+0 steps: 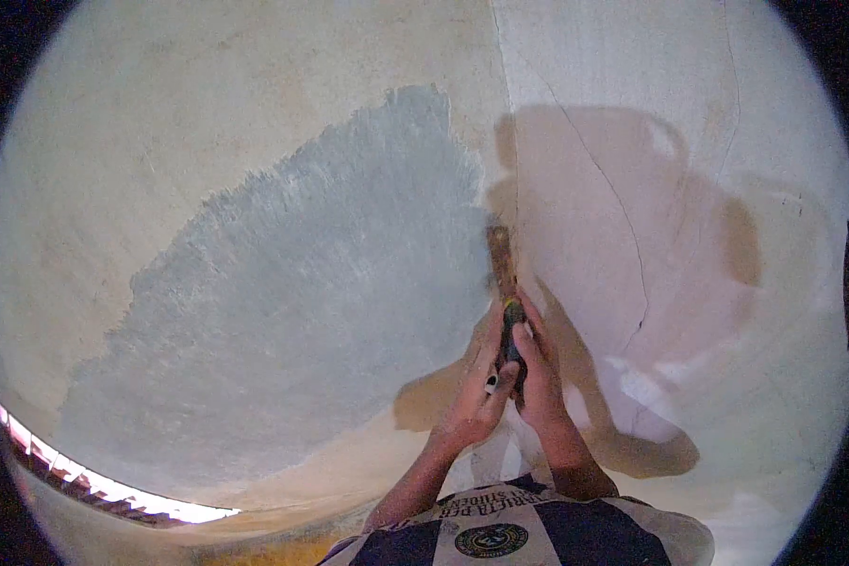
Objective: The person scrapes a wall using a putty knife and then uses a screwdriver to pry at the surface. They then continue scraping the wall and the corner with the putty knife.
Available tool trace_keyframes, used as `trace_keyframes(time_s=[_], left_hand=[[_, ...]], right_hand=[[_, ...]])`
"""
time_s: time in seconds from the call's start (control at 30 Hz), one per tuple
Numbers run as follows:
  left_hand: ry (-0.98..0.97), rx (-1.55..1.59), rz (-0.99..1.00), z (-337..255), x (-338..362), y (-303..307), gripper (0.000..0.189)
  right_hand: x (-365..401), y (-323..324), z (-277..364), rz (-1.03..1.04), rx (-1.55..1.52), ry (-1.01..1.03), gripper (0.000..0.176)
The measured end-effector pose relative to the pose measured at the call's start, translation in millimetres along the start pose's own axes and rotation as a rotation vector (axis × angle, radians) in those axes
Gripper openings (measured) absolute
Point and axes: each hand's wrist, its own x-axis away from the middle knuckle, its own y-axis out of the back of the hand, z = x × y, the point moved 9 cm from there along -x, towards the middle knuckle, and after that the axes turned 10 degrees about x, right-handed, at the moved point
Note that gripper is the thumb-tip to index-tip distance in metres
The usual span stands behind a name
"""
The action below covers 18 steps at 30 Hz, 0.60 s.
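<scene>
Left hand and right hand gripping a scraper, fingers wrapping tightly around its handle, blade pressing on the wall beside a grey patch

The striped shirt carries a round crest and upside-down lettering, too blurred to read.

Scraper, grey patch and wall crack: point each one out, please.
scraper [500, 259]: head view, on the brown blade above the handle.
grey patch [302, 302]: head view, on the middle of the grey area.
wall crack [616, 193]: head view, on the line's middle stretch.
</scene>
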Motion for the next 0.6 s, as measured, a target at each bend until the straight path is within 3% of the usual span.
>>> trace_keyframes(time_s=[0.07, 0.3, 0.47, 0.6], left_hand=[[-0.011, 0.042, 0.001, 3.8, -5.0, -1.4, 0.067], [-0.074, -0.015, -0.001, 1.2, -17.6, 0.5, 0.072], [0.033, 0.061, -0.074, -1.4, -16.0, 0.1, 0.073], [0.005, 0.044, -0.075, -21.2, -13.7, 5.6, 0.074]], right_hand=[[4.7, -4.6, -2.2, 0.083, -0.005, -0.015, 0.062], [-8.6, -4.6, 4.0, 0.018, 0.031, 0.007, 0.062], [-6.8, -8.5, 16.3, 0.111, 0.094, 0.019, 0.064], [-0.7, -16.0, 19.6, 0.213, 0.105, -0.162, 0.065]])
